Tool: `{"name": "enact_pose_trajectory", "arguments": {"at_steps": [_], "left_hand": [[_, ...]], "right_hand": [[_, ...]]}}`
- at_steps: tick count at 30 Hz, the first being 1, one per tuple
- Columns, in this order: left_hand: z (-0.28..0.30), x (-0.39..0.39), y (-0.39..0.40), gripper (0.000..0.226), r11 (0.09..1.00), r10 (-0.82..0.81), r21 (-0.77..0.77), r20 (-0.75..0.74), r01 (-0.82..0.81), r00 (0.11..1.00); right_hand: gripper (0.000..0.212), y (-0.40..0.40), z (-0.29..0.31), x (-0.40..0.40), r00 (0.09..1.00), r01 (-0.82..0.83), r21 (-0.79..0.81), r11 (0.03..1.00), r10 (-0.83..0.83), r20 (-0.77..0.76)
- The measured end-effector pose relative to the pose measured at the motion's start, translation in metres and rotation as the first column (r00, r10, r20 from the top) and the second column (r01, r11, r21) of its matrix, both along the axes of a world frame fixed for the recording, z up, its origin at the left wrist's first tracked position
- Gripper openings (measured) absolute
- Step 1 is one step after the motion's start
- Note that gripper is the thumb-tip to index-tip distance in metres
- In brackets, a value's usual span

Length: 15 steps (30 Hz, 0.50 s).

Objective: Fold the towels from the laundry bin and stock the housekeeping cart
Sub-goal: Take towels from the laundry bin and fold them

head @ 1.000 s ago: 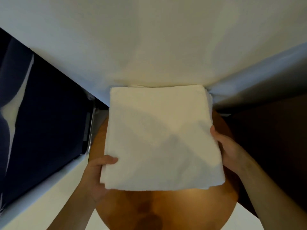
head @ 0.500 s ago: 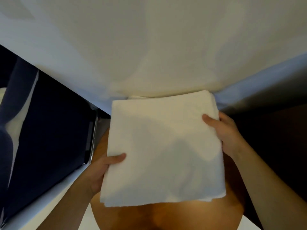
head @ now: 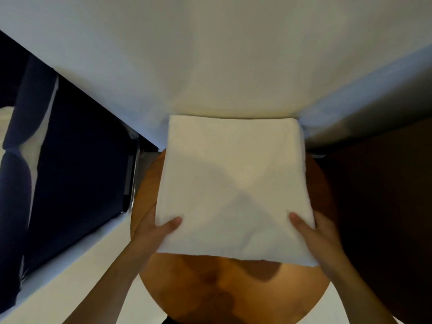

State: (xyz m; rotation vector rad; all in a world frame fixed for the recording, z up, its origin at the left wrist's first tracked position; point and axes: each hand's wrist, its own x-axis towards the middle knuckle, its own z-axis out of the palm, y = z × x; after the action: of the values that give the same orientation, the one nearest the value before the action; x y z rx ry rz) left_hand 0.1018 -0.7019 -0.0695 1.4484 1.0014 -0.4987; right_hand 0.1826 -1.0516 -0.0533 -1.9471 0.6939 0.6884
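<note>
Holding folded white towel point(head: 233, 183) above round wooden table point(head: 233, 288): left hand point(head: 152, 232) and right hand point(head: 320, 239) pinch near corners. Keep both grips level so layers stay aligned.

round wooden table point(head: 233, 293) | white bed point(head: 210, 54) | dark bag point(head: 77, 171)

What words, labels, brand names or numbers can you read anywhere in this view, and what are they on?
None: no readable text, label, brand or number shows anywhere.
Folded white towel, held by the left hand and the right hand: plain, no tag or mark visible.
Round wooden table: bare wood, no print.
White surface behind: blank.
Dark blue fabric at left: no lettering visible.
</note>
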Motion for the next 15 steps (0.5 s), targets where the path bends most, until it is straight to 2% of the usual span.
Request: {"name": "enact_pose_trajectory", "arguments": {"at_steps": [2, 6, 8, 11, 13, 15], "left_hand": [[-0.004, -0.007, -0.004, 0.106, 0.996, 0.026, 0.087, 0.011, -0.027, 1.000], [-0.008, -0.014, -0.019, 0.086, 0.973, 0.069, 0.217, 0.027, -0.073, 0.997], [-0.009, -0.012, -0.021, 0.075, 0.946, 0.061, 0.315, 0.063, -0.078, 0.996], [-0.007, -0.013, -0.021, 0.067, 0.921, 0.059, 0.375, 0.140, -0.108, 0.988], [-0.012, -0.014, -0.021, 0.076, 0.906, 0.006, 0.421, 0.070, -0.035, 0.998], [-0.018, -0.017, -0.023, 0.083, 0.835, -0.096, 0.541, -0.032, 0.098, 0.995]], "right_hand": [[0.028, -0.001, -0.002, -0.009, 1.000, 0.012, -0.054, 0.998, -0.011, 0.019], [0.040, 0.003, -0.017, -0.029, 0.996, -0.022, -0.111, 0.994, 0.012, -0.090], [0.035, 0.006, -0.013, -0.030, 0.999, -0.001, -0.161, 0.987, -0.006, -0.042], [0.034, 0.009, -0.010, -0.038, 0.998, 0.000, -0.267, 0.964, 0.017, 0.062], [0.041, 0.013, -0.019, -0.044, 0.998, -0.043, -0.325, 0.945, 0.053, 0.022], [0.057, 0.019, -0.025, -0.047, 0.998, -0.045, -0.384, 0.922, 0.055, 0.016]]}}
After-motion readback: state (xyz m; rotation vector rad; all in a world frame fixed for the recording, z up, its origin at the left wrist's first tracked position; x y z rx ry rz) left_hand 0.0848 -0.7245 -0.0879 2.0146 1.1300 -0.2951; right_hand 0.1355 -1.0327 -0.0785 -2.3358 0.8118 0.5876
